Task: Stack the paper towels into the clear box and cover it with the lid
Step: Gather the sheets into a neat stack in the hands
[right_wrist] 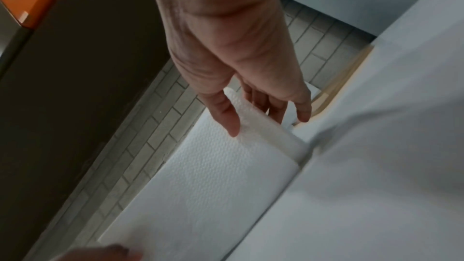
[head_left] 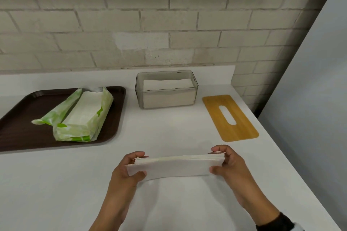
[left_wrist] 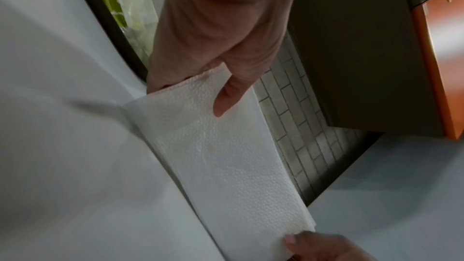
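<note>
A flat stack of white paper towels [head_left: 174, 166] is held above the counter's near part, its long edge upward. My left hand [head_left: 133, 165] pinches its left end, thumb on the near face [left_wrist: 226, 98]. My right hand [head_left: 222, 159] grips the right end, thumb [right_wrist: 226, 118] on the near face and fingers behind. The clear box [head_left: 166, 90] stands at the back of the counter, partly filled with white towels. The wooden lid [head_left: 230, 117] with an oval slot lies flat to the box's right.
A dark brown tray [head_left: 22, 129] at the left holds an opened green-and-white towel package [head_left: 80, 116]. A brick wall runs behind the white counter [head_left: 169, 133]. The counter's right edge slants past the lid, beside a pale wall panel [head_left: 309, 99].
</note>
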Motion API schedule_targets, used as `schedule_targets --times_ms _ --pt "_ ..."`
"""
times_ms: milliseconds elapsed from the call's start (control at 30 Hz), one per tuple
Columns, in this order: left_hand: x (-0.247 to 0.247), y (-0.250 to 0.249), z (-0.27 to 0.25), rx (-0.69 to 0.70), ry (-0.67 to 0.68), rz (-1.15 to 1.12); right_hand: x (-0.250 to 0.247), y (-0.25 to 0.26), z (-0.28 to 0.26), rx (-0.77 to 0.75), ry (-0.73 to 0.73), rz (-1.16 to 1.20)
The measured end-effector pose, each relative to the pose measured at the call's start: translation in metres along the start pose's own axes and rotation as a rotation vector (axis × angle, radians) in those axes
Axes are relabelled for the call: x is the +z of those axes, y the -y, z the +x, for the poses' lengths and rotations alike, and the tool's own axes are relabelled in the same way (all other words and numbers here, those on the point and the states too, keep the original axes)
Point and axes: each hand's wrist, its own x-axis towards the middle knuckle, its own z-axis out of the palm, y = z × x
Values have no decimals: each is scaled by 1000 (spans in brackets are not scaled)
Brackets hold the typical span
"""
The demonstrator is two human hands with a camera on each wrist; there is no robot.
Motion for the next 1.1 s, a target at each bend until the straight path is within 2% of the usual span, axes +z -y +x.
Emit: schedule_targets --times_ms 100,300,400,500,600,667,733,800,867,900,1000,1100 --pt "6 2 4 -25 31 66 11 -3 -1 29 48 -38" --pt "8 -9 9 1 -3 65 15 -7 -2 24 23 -2" --pt "1 -15 7 6 -15 112 10 6 -4 -32 -13 -22" --pt "-5 -24 3 57 78 386 2 38 -4 -179 0 -122" --pt "8 -37 -6 151 232 666 6 73 -8 -384 148 -395" --pt "24 -46 -10 250 266 666 16 89 -11 -518 232 -549" --pt "40 -55 -11 330 199 542 28 96 -12 -642 195 -655" --pt "51 -60 -11 337 99 363 38 93 -11 -738 20 -547" --pt "56 -62 -10 330 22 236 45 83 -5 -696 -125 -259" --pt "58 -62 -9 331 -10 199 48 77 -2 -599 -126 -134" --pt "61 -63 -6 340 -64 129 61 62 8 -376 54 58" --pt "66 -64 -5 366 -84 103 69 60 9 -441 34 38"
